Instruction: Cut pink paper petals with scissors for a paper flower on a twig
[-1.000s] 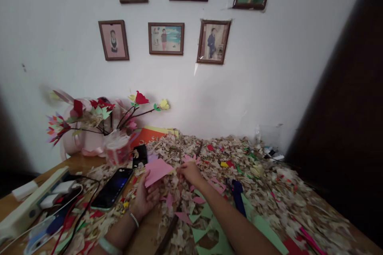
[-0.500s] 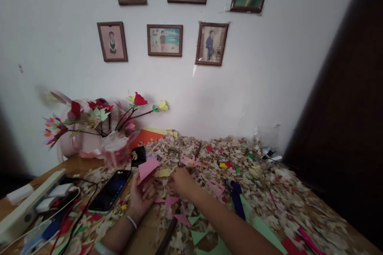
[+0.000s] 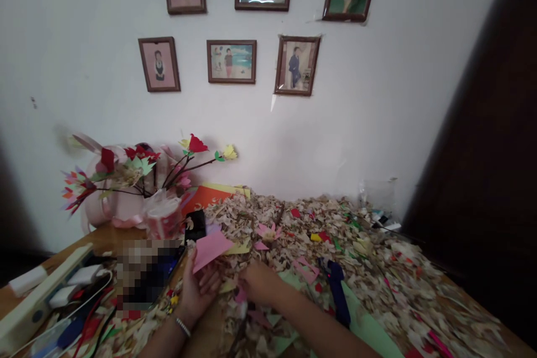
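Observation:
My left hand point(image 3: 202, 285) pinches a piece of pink paper point(image 3: 212, 249) at its edge, with the other fingers curled loosely beneath it. To its right, my right hand point(image 3: 262, 284) is low over the table, fingers bent together on a small pink paper scrap point(image 3: 240, 294); its fingertips are partly hidden. A pink paper flower point(image 3: 268, 232) lies just beyond this hand. Yellow paper point(image 3: 237, 248) shows between the two hands. Under the right forearm runs a brown stick point(image 3: 239, 333), partly covered. A blue glue gun point(image 3: 338, 292) rests right of that forearm.
Dry petals and paper scraps point(image 3: 319, 212) cover much of the table. At left are a power strip point(image 3: 46, 291), cables and a partly blurred phone point(image 3: 161, 274). Paper flowers on branches point(image 3: 178, 170) stand behind a wrapped pink cup point(image 3: 163, 215). Green paper point(image 3: 367, 321) lies at right.
My right hand has drawn back toward me from beside the pink flower to the pink scraps. The pink paper in my left hand has turned flatter, showing more surface.

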{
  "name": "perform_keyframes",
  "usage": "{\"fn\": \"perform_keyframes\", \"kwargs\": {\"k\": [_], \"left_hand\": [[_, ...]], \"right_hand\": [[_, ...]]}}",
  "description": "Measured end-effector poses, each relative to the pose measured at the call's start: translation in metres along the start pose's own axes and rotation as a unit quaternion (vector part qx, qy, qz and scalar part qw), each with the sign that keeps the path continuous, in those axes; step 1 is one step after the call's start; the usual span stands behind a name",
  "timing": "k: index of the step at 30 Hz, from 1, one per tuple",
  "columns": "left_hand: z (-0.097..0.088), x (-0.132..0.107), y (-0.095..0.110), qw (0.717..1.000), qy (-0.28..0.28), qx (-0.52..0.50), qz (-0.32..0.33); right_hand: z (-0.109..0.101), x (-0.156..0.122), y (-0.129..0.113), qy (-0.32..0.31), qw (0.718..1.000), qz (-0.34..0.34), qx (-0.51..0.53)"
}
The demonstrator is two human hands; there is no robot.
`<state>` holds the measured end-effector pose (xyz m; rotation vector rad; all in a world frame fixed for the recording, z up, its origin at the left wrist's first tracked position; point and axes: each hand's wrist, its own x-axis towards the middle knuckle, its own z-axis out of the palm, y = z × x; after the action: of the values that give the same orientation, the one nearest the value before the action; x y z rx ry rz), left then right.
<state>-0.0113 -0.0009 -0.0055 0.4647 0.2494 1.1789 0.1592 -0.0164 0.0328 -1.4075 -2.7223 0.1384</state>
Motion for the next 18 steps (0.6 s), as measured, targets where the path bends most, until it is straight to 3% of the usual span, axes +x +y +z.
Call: {"fn": "perform_keyframes", "kwargs": {"k": [7,11,15,18], "left_hand": [[0.009,-0.009,-0.009,0.988,-0.059,0.055,-0.129],[0.015,-0.014,-0.014,0.982,-0.092,0.082,-0.142],[0.018,-0.012,-0.014,0.983,-0.100,0.098,-0.122],[0.019,-0.009,-0.015,0.979,-0.102,0.119,-0.126]], "right_hand": [[-0.044,-0.046,0.043,0.036,0.996,0.048,0.070],[-0.069,-0.056,0.070,0.064,0.984,0.103,0.134],[-0.071,-0.066,0.081,0.077,0.953,0.170,0.240],[-0.056,-0.073,0.069,0.064,0.910,0.207,0.353]]}}
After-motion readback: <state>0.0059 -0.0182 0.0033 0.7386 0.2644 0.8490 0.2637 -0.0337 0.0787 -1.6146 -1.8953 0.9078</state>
